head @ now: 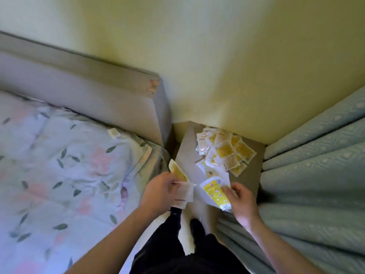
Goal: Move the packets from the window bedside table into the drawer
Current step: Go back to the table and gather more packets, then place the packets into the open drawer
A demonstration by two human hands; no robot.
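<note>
A pile of several white and yellow packets [225, 151] lies on the far part of the grey bedside table [186, 155], between the bed and the curtain. My left hand [158, 191] grips a few packets [178, 173] at the table's front left corner. My right hand [240, 200] pinches a yellow packet [214, 191] over the table's front edge, with white packets under it. No open drawer shows in this view.
A bed with a floral quilt [65, 171] and a grey headboard [94, 91] stands at the left. A blue patterned curtain [316, 175] hangs at the right. A yellow wall [217, 66] is behind. My dark-trousered legs [185, 244] stand in the narrow gap.
</note>
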